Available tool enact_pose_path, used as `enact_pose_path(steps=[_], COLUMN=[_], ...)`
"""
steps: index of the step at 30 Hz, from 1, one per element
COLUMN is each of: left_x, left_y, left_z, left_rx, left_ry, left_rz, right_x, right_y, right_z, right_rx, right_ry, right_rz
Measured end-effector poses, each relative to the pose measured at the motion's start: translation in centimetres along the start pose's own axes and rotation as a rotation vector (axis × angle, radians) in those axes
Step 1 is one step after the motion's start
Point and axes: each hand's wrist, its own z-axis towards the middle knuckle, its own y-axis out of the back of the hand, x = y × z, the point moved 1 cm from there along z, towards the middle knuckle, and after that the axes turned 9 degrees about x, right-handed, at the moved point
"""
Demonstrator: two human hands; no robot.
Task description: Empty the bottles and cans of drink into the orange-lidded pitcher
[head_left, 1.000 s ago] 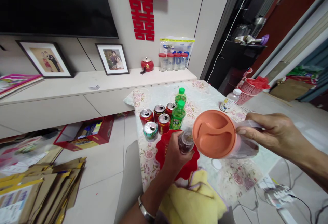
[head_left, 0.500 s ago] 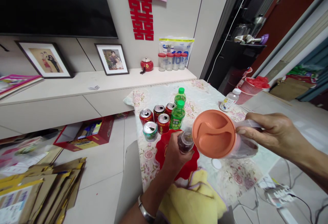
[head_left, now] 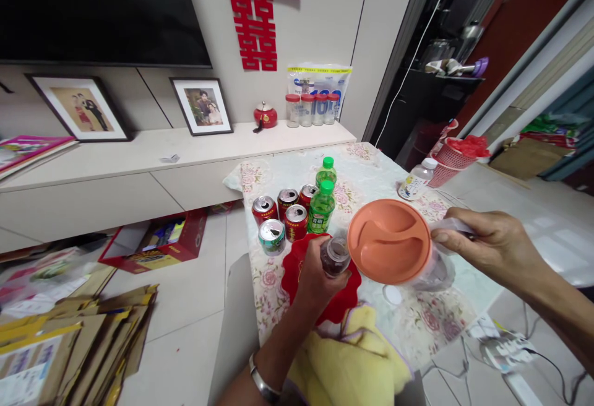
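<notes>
My left hand (head_left: 320,276) is closed around a clear bottle (head_left: 335,259) of dark liquid, its open mouth facing up, above a red scalloped mat (head_left: 346,304). My right hand (head_left: 487,239) grips the handle of a clear pitcher (head_left: 436,273) with an orange lid (head_left: 388,242). The pitcher is tipped toward the bottle, and the lid's left edge is close to the bottle's mouth; whether they touch I cannot tell. Part of the pitcher's body is hidden behind the lid. A white cap (head_left: 392,295) lies on the tablecloth below the lid.
Several drink cans (head_left: 296,223) and two green-capped bottles (head_left: 321,208) stand beyond my left hand. A white-capped bottle (head_left: 416,180) is at the table's right, near a pink basket (head_left: 450,161). A yellow towel (head_left: 357,362) lies at the near edge. Cables and a power strip (head_left: 505,350) are on the floor.
The pitcher's angle has shifted slightly, with its lid a little wider in view and its body drawn in to the left. Both hands keep their holds; the bottle stays nearly in place.
</notes>
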Motion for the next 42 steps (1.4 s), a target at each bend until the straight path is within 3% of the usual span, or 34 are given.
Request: enact_pose_path(steps=[3, 9, 19, 28, 32, 42], left_x=[-0.1, -1.1, -1.8, -1.9, -1.3, -0.6], left_y=[0.1, 0.6, 2.3, 3.5, 3.2, 2.8], left_z=[-0.1, -0.1, 0.2, 0.2, 0.4, 0.3], left_rx=[0.004, 0.018, 0.188, 0.112, 0.160, 0.119], left_ry=[-0.027, 0.014, 0.120, 0.122, 0.135, 0.112], left_rz=[-0.027, -0.046, -0.123, -0.104, -0.076, -0.005], right_x=[-0.7, -3.2, -7.4, -12.8, -14.7, -16.5], right_y=[-0.4, -0.8, -3.3, -8.1, -9.8, -11.0], right_z=[-0.1, -0.4, -0.6, -0.9, -1.2, -2.4], right_rx=[-0.024, -0.153, -0.414, -0.588, -0.610, -0.597], right_ry=[-0.111, -0.174, -0.042, -0.007, -0.019, -0.124], right_rz=[0.142, 0.378, 0.748, 0.836, 0.853, 0.730])
